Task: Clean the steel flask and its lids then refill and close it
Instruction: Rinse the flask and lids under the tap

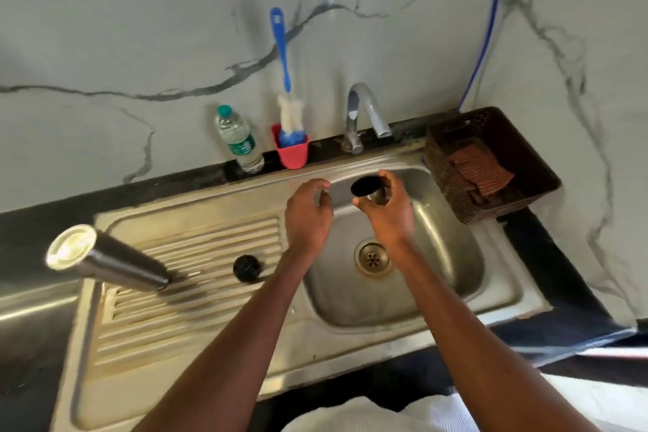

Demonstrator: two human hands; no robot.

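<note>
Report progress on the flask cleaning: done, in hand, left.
Done: the steel flask stands upside down on the drainboard with its lids off; the black inner lid lies beside it. In hand: the right hand grips the steel cup lid over the sink basin; the left hand hovers empty. Left: refilling and closing.

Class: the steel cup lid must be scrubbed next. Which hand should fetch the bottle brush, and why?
Left. The left hand holds nothing and is nearer the bottle brush in its red holder; the right hand grips the cup lid.
</note>
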